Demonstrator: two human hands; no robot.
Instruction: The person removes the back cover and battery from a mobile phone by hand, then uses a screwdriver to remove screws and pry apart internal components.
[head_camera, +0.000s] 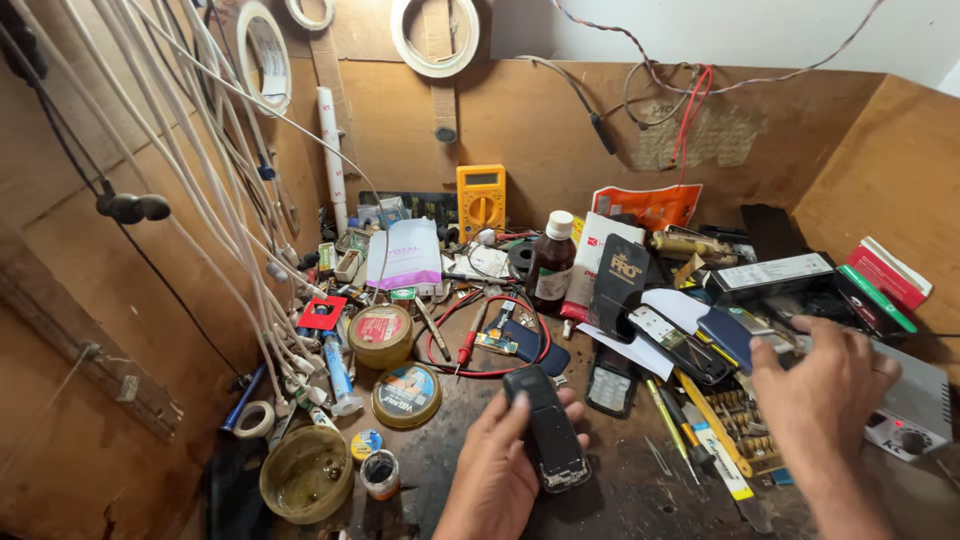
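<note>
My left hand (497, 462) holds a small black phone body (546, 426) near the bench's front edge, its back facing up. My right hand (822, 392) reaches out to the right with fingers spread, hovering over a pile of phone parts, and nothing shows in its grip. It is close to a dark phone (693, 352) and a grey box with a red light and a knob (908, 418).
Round tins (381, 334) (407, 395), red probe leads (473, 340), a brown bottle (551, 262), a yellow multimeter (481, 200), screwdrivers (706, 432) and boxes (790, 275) crowd the wooden bench. White cables (215, 190) hang at left. A dirty bowl (306, 474) sits front left.
</note>
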